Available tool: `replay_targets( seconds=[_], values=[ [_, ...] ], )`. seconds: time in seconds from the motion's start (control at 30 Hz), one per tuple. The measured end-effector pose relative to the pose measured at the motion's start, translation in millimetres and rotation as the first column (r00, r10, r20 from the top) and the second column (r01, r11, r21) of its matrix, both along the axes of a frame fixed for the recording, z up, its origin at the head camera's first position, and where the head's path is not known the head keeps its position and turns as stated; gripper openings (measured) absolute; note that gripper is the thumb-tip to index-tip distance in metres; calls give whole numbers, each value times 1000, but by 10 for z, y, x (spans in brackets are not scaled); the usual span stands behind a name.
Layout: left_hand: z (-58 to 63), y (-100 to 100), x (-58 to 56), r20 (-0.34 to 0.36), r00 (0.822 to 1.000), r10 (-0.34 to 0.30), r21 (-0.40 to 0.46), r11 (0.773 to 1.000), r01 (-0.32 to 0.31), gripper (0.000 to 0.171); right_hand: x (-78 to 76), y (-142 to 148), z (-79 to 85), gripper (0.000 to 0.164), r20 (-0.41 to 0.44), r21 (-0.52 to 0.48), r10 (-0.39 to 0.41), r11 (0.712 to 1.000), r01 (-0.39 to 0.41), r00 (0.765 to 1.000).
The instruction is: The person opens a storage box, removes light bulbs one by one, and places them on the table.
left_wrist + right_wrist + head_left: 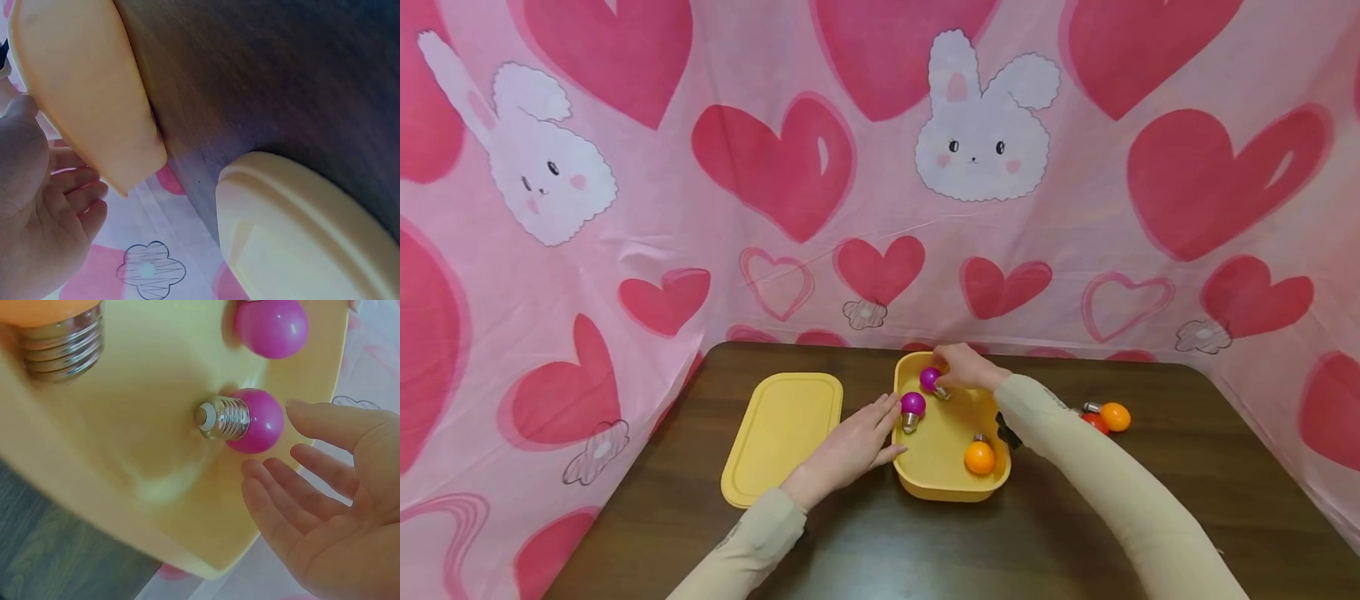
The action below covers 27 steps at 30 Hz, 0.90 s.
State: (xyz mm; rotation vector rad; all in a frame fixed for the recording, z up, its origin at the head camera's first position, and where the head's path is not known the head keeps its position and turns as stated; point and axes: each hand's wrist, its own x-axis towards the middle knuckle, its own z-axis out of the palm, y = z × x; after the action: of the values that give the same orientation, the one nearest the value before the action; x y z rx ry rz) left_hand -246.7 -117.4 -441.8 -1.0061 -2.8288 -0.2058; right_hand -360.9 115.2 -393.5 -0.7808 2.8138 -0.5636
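A yellow plastic box (951,493) stands on the table with three light bulbs in it. At its far end lies a purple bulb (930,379), its metal base pointing inward in the right wrist view. My right hand (964,367) is over the far rim beside this bulb, fingers loosely bent and apart from it. Nearer the left wall lies a second purple bulb (913,405), and an orange bulb (980,458) sits at the near right corner. Against the left rim, my left hand (853,442) touches the box with extended fingers and thumb.
A flat yellow lid (782,433) lies on the dark wooden table (880,558), left of the box. To the right are another orange bulb (1116,417) and a red bulb (1096,422), partly hidden by the right sleeve. A pink heart-patterned cloth (880,208) hangs behind.
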Motion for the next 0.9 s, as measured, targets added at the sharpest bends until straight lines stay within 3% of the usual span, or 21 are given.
replay_targets(
  seconds=[0.2, 0.5, 0.73, 0.9],
  values=[
    [-12, 6, -6, 14, 1000, 2, 2, 1000, -2, 70, -19, -61, -9, 34, -27, 48, 28, 998, -26, 999],
    [-7, 8, -7, 4, 1000, 5, -7, 1000, -5, 70, -22, -46, -28, 36, -6, 71, 12, 997, -12, 1000],
    [-5, -1, -11, 13, 1000, 7, -6, 1000, -7, 70, 4, 6, -16, 36, 18, 121, -51, 991, 49, 999],
    [-15, 0, -4, 5, 1000, 2, -7, 1000, -2, 70, -2, 13, -28, 35, 3, 128, -23, 991, 23, 1000]
  ],
)
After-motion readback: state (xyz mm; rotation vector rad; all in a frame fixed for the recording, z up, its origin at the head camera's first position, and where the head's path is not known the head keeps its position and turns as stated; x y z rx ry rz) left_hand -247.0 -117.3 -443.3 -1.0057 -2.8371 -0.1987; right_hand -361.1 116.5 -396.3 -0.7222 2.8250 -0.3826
